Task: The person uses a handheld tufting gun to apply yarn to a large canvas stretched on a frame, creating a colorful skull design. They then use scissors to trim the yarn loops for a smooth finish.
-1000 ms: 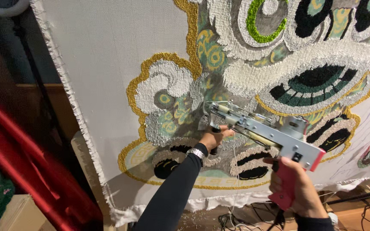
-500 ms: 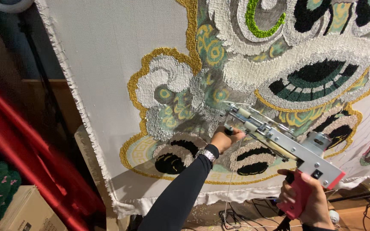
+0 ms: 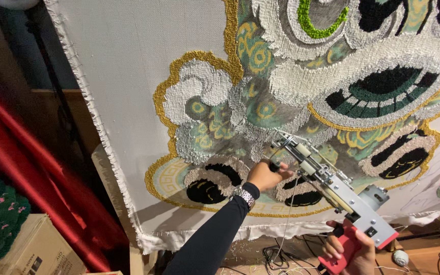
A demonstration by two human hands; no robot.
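A metal tufting gun [image 3: 332, 188] with a red grip is pressed tip-first against a white backing cloth [image 3: 128, 76]. The cloth carries a tufted design [image 3: 301, 97] in gold, white, grey, green and black. My left hand [image 3: 264, 176], in a black sleeve with a wristwatch, grips the gun's front handle close to the cloth. My right hand [image 3: 350, 250] is wrapped around the red grip at the lower right. A thin yarn strand [image 3: 287, 214] hangs down from the gun.
A red drape [image 3: 36, 183] hangs at the left beside the cloth's frayed edge. A cardboard box [image 3: 31, 249] sits at the lower left. Cables [image 3: 276, 254] and a small yarn ball [image 3: 401, 257] lie on the wooden floor below the cloth.
The gun and both hands have shifted slightly left and down across the lower tufted area, and the view has moved with them.
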